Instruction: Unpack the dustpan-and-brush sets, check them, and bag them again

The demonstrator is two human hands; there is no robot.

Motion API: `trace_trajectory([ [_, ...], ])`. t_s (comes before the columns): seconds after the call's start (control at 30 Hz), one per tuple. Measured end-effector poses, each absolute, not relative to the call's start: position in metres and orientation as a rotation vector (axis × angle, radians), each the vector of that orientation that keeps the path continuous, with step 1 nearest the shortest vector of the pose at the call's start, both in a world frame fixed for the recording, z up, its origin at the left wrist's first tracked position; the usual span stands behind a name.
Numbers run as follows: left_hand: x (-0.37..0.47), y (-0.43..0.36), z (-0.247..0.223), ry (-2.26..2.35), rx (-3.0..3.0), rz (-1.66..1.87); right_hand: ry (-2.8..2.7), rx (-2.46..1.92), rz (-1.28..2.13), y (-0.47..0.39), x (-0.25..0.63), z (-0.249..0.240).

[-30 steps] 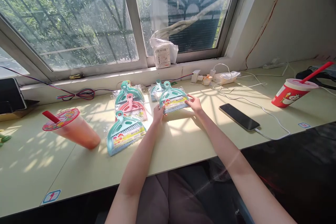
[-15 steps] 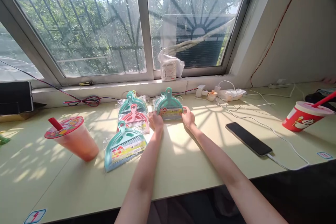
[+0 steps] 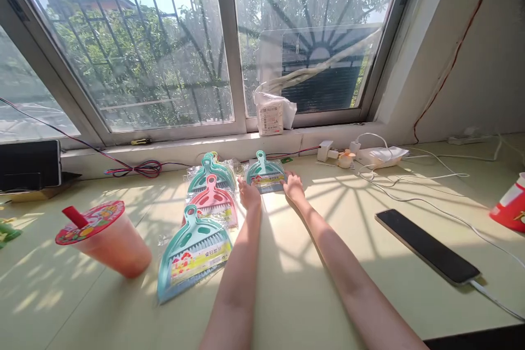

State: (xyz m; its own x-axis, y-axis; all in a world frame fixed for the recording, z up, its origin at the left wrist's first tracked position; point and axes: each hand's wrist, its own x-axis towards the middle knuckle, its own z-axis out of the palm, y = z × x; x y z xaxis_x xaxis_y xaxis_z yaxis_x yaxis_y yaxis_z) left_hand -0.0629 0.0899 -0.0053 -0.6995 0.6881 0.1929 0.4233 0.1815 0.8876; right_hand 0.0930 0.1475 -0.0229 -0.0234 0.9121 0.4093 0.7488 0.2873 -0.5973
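A teal dustpan-and-brush set (image 3: 262, 167) in clear wrapping, with a yellow printed label, lies flat on the table near the window wall. My left hand (image 3: 249, 195) is just left of it, fingers apart and holding nothing. At its right edge is my right hand (image 3: 293, 187), fingers spread and close against the wrapping; whether they touch it is hard to see. Left of my hands, more wrapped sets overlap in a row: a teal one (image 3: 194, 254) in front, a pink one (image 3: 213, 197) behind it, and further teal ones (image 3: 210, 170) at the back.
A drink cup (image 3: 118, 240) with a red straw stands on the left. On the right lies a phone (image 3: 426, 243) with a white cable. Chargers and a power strip (image 3: 381, 157) sit by the wall. A tissue pack (image 3: 270, 117) rests on the sill; a red cup (image 3: 511, 205) is far right.
The teal set between my hands has gone from raised and tilted to lying flat on the table. My left hand has come away from it. The view has shifted.
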Motion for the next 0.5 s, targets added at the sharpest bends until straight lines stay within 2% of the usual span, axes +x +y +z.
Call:
trace_trajectory([
  [0.17, -0.061, 0.088, -0.004, 2.204, 1.091, 1.504, -1.880, -1.592, 0.325, 0.143, 0.090, -0.022],
  [0.5, -0.058, 0.081, 0.000, 2.181, 1.119, 1.557, -1.847, -1.481, 0.413, 0.136, 0.097, -0.022],
])
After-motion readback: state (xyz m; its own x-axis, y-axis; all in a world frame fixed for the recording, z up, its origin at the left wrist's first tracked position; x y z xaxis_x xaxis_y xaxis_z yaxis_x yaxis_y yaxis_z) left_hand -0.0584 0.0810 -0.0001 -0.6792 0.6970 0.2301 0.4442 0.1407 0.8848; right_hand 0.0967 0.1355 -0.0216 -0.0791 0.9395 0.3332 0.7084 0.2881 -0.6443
